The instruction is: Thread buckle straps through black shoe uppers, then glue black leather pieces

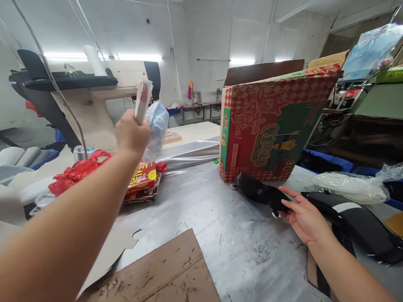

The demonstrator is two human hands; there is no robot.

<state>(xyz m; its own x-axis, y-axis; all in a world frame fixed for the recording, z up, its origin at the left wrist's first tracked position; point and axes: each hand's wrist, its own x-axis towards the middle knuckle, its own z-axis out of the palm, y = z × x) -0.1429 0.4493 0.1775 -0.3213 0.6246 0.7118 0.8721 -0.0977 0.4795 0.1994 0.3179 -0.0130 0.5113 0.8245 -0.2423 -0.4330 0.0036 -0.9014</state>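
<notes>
Step in hand: we judge it's two-handed handling, left hand (132, 132) carrying, right hand (304, 216) gripping.
Held on the left: fingers curled tight round a slim clear packet (143, 100), up over the worktop (195, 197); pale blue bundle (158, 117) in clear film just beside the knuckles, blurred, can't tell if joined to the packet.
Held on the right: thumb and fingers pinched on one end of the black padded piece (258, 191).
Black padded piece: runs leftward from the right hand, far end in front of the carton (261, 130); curved, soft-looking, shiny metal fittings (276, 215).
Next move: we'd say it calls for a firm pinch, since the piece looks floppy, and care around the carton.
Carton: beyond the right hand; boxy red-green printed cardboard, top flaps up.
Snack pack (145, 178): below the left hand; glossy. Crumpled red plastic bag (82, 170) further left.
Black item with pale band (362, 222): right of the right hand; smooth, bulky.
Cardboard sheet (166, 272): nearer us than either hand; flat, brown, scuffed.
Worktop: silvery, slightly wrinkled.
</notes>
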